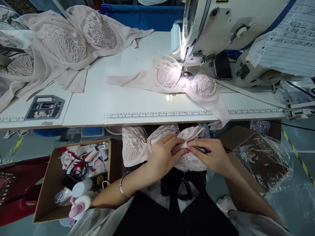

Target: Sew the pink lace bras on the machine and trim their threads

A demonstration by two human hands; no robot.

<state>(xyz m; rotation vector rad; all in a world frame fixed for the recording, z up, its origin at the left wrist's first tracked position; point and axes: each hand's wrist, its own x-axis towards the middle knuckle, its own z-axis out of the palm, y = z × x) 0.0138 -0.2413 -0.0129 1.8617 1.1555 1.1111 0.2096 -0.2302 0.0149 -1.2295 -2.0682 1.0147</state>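
A pale pink lace bra (137, 144) lies on my lap below the table edge. My left hand (163, 154) pinches its fabric at the middle, fingers closed, a bangle on the wrist. My right hand (211, 155) grips the same spot from the right and also holds a thin dark tool (204, 150) between its fingers. A second pink lace bra (172, 77) lies on the white table (98, 101) under the needle of the sewing machine (221, 26), lit by its lamp.
A heap of the same lace garments (61, 42) covers the table's far left. An open cardboard box (73, 177) of bottles and odds stands at my left on the floor. A box with clear plastic (263, 157) sits at my right. Paper sheets (287, 42) hang on the machine.
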